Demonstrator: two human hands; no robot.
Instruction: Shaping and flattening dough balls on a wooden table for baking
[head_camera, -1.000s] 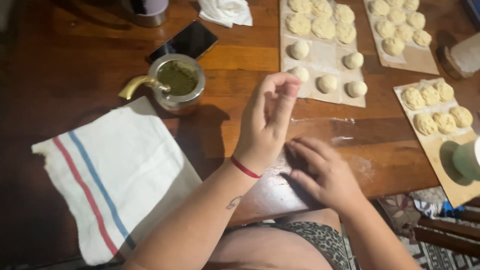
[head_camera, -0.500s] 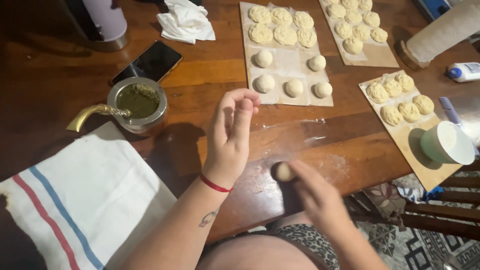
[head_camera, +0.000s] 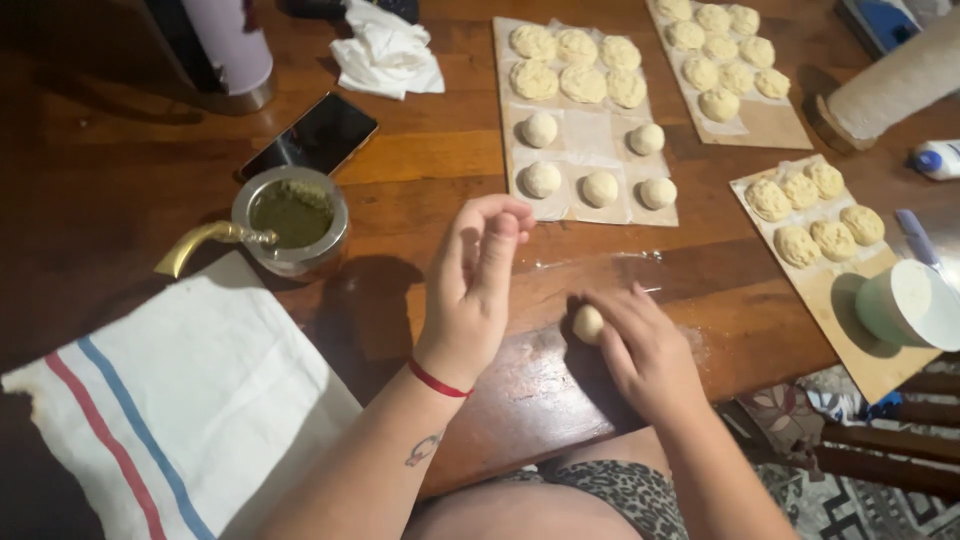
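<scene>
Fingers (head_camera: 612, 312) of the right hand (head_camera: 648, 352) are curling around a dough ball (head_camera: 587, 324), pressing it against the table (head_camera: 430, 160) as if to round it. Meanwhile the left hand (head_camera: 478, 285) is hovering loosely open and empty, clear of the board (head_camera: 588, 130) where finished balls are sitting apart.

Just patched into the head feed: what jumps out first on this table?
The right hand presses a small dough ball on the wooden table at centre, while the left hand is raised empty above it. Beyond them, boards of shaped dough pieces fill the far side; a metal cup of green herb stands left beside a striped cloth.
</scene>
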